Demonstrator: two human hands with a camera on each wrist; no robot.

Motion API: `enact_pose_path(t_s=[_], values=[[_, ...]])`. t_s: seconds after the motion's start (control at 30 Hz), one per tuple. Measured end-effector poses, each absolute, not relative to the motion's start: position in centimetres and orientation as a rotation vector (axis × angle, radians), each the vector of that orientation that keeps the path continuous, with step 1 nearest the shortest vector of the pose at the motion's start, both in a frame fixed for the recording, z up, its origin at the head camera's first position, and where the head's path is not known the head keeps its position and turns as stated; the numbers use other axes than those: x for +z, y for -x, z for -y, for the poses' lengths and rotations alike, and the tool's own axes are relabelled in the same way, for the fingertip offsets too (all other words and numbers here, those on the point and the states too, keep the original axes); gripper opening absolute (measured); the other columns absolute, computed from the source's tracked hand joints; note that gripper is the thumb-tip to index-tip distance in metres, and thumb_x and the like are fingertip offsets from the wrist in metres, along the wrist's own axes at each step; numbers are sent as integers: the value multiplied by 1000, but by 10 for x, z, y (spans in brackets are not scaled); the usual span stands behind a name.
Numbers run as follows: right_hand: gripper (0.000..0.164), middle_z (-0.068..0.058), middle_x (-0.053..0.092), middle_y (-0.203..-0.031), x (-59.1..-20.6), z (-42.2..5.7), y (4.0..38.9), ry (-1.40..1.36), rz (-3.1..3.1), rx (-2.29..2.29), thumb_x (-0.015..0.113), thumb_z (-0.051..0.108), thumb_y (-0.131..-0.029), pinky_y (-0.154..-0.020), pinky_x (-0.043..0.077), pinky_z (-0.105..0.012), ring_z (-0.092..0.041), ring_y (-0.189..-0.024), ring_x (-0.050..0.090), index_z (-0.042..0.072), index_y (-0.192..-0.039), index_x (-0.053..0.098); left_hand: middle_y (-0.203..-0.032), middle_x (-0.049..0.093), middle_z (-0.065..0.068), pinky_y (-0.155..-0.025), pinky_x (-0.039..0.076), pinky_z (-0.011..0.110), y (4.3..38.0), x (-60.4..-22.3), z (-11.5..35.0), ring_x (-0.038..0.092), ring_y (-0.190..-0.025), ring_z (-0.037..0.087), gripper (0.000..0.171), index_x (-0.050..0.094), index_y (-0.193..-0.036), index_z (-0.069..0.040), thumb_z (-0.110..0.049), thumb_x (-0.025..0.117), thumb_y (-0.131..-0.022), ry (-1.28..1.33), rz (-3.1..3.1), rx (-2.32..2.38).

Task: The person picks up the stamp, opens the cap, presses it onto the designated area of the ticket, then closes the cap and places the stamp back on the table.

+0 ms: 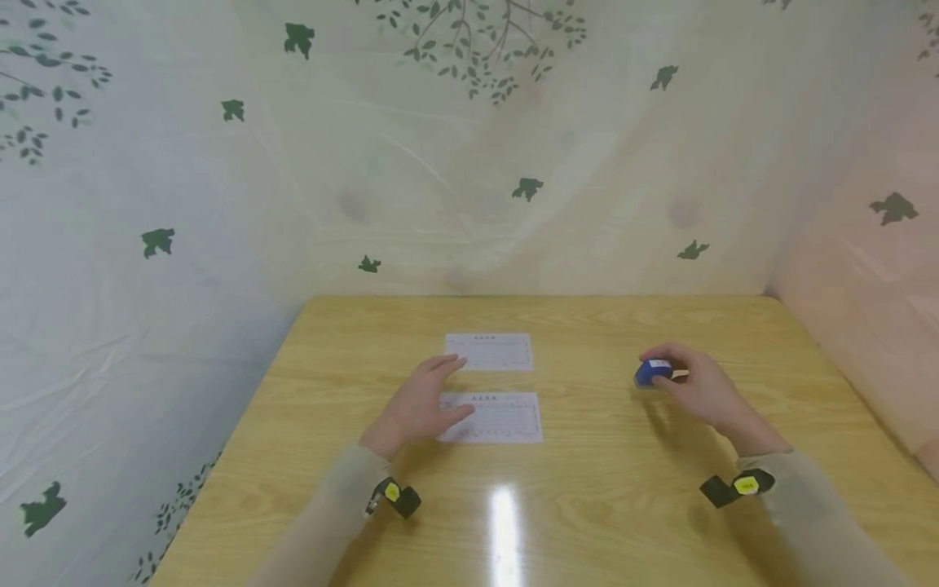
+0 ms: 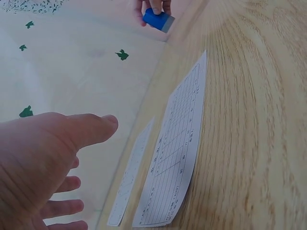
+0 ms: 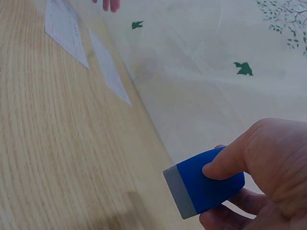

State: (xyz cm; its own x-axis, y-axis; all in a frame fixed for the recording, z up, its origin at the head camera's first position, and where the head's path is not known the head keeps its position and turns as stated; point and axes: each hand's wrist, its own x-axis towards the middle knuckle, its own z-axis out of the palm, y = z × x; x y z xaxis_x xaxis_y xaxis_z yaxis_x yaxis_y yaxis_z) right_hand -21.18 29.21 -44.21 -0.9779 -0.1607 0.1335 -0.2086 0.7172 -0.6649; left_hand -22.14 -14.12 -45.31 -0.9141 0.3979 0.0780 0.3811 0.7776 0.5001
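My right hand (image 1: 700,387) grips a blue stamp (image 3: 206,182) between thumb and fingers, raised above the right part of the table. The stamp has a grey cap-like end (image 3: 181,192), which points left in the right wrist view. Over the left edge of the near printed form (image 1: 502,420) hovers my left hand (image 1: 420,405), its thumb and fingers apart and holding nothing. Behind that sheet lies a second printed form (image 1: 499,352), also white with ruled lines. In the left wrist view the near form's edge (image 2: 192,167) curls slightly off the wood.
The wooden table (image 1: 587,505) spreads under both arms. A pale curtain (image 1: 455,163) with green leaf prints stands along its back and sides. Each wrist wears a small black camera, one on the left (image 1: 403,499) and one on the right (image 1: 722,491).
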Motion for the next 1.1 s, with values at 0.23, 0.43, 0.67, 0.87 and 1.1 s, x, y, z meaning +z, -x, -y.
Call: enact_pose_path(t_s=[0.23, 0.43, 0.67, 0.87, 1.1], values=[[31, -27, 69, -131, -454, -299, 216, -282, 2903, 1103, 66, 3, -100, -77, 56, -22, -39, -112, 68, 1, -131, 67, -166, 46, 16, -128, 39, 56, 224, -459, 142, 44, -154, 39, 76, 50, -157, -9, -37, 81, -94, -679, -2949, 795], [30, -27, 70, -128, -457, -299, 216, -262, 2929, 1114, 67, 2, -99, -75, 56, -25, -38, -109, 69, 1, -128, 68, -165, 48, 17, -127, 40, 57, 224, -462, 141, 46, -152, 40, 76, 51, -157, -9, -37, 81, -94, -703, -2960, 786], [30, -27, 68, -130, -464, -301, 215, -221, 2957, 1115, 66, 3, -100, -74, 55, -28, -37, -109, 67, 2, -130, 67, -163, 50, 17, -126, 41, 56, 222, -463, 140, 48, -151, 40, 76, 51, -157, -10, -37, 81, -94, -694, -2956, 773], [29, -25, 70, -128, -468, -303, 216, -223, 2952, 1101, 67, 3, -99, -78, 52, -30, -37, -109, 67, 3, -129, 68, -162, 51, 18, -127, 41, 54, 221, -460, 142, 48, -150, 40, 76, 50, -157, -7, -38, 80, -94, -708, -2968, 745], [36, -27, 66, -137, -465, -305, 213, -237, 2986, 1086, 68, 7, -101, -87, 60, -45, -41, -118, 64, 3, -136, 65, -160, 53, 19, -127, 41, 56, 220, -458, 142, 50, -149, 40, 76, 51, -156, -6, -36, 82, -94, -712, -2974, 773]])
